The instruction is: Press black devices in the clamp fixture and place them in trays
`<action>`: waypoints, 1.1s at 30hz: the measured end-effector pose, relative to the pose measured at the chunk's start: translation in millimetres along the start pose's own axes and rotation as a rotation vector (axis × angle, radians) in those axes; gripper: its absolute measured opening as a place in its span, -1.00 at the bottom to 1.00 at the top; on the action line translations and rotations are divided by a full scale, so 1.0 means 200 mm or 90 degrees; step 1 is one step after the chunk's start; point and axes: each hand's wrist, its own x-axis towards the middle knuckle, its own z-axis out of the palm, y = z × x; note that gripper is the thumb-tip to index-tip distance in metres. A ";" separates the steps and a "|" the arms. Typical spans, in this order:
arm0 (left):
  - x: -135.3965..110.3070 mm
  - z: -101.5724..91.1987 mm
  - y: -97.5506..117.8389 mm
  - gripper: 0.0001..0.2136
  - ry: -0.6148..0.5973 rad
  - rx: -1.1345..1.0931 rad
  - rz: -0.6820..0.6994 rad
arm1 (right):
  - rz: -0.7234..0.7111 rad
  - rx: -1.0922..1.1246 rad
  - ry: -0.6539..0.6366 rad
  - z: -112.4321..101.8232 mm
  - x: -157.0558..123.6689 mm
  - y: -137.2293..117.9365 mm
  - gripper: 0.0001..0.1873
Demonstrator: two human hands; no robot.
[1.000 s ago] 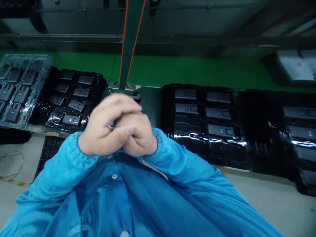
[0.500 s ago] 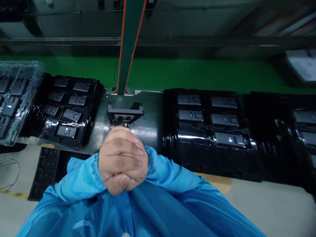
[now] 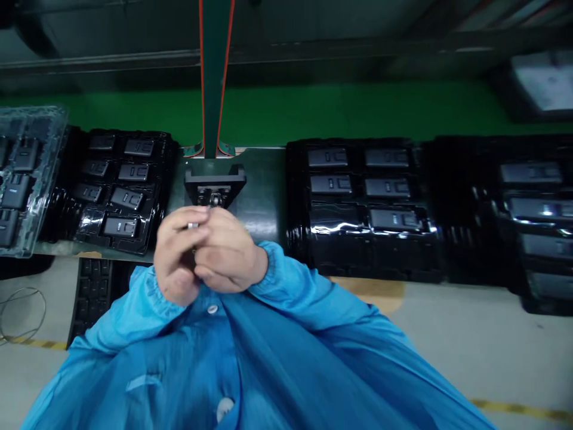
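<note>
My left hand (image 3: 176, 254) and my right hand (image 3: 228, 251) are pressed together in front of my chest, fingers curled. Between them a small metallic part (image 3: 194, 227) shows, too small to name. Both hands wear blue coat sleeves. Just beyond the fingers a black fixture (image 3: 215, 182) stands on the dark bench top (image 3: 264, 179), at the foot of a green post (image 3: 213, 77).
A black tray (image 3: 119, 185) of dark rectangular parts lies left of the fixture, and a clear blister tray (image 3: 22, 179) lies further left. More black trays (image 3: 358, 203) with similar parts fill the right side. A black grid tray (image 3: 92, 292) sits below the bench edge. The green conveyor (image 3: 335, 113) runs behind.
My clasped hands dropped toward my chest, then rose again toward the fixture. The left hand now sits beside the right instead of over it. The view shifted slightly.
</note>
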 end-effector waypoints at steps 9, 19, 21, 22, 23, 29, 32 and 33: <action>-0.18 0.02 -0.27 -0.80 -0.214 0.106 -0.421 | 0.241 -0.165 0.122 -0.24 0.39 0.11 -0.67; -0.16 0.11 -0.36 -0.79 -0.201 0.055 -0.518 | 0.175 -0.228 0.333 -0.15 0.00 0.15 -0.76; -0.15 0.12 -0.38 -0.75 -0.196 0.042 -0.528 | 0.208 -0.204 0.345 -0.11 -0.16 0.12 -0.85; -0.14 0.12 -0.39 -0.74 -0.196 0.034 -0.532 | 0.234 -0.188 0.340 -0.09 -0.23 0.11 -0.87; -0.13 0.13 -0.40 -0.74 -0.198 0.026 -0.534 | 0.262 -0.172 0.331 -0.07 -0.30 0.10 -0.88; -0.10 0.14 -0.40 -0.64 -0.207 -0.027 -0.535 | 0.443 -0.067 0.247 0.05 -0.58 0.06 -0.86; -0.12 0.08 -0.35 -0.59 -0.186 -0.080 -0.548 | 0.467 -0.018 0.220 0.09 -0.63 0.02 -0.89; -0.13 0.05 -0.33 -0.58 -0.176 -0.112 -0.553 | 0.471 -0.003 0.210 0.09 -0.64 0.01 -0.90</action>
